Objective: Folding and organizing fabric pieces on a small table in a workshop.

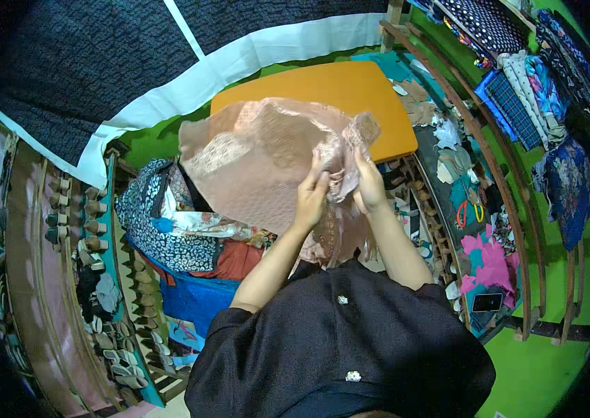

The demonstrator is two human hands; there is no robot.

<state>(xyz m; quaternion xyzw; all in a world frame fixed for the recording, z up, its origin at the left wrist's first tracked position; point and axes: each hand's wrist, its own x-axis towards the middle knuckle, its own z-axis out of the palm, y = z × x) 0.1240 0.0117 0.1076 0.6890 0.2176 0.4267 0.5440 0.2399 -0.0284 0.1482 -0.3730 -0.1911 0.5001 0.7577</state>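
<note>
A sheet of pale pink lace fabric [260, 160] is held up in front of me, above an orange table [351, 87]. My left hand [311, 198] grips the bunched part of the lace from the left. My right hand [368, 184] pinches the same bunch from the right, close beside the left hand. The rest of the lace spreads out to the left and hangs down toward my dark top.
A heap of patterned cloth [162, 223] lies over a blue bag [194, 296] at my left. Cloth scraps and red-handled scissors [463, 212] lie on a wooden shelf at the right. Folded fabrics [553, 90] hang at upper right. Rows of sandals [93, 230] line the left.
</note>
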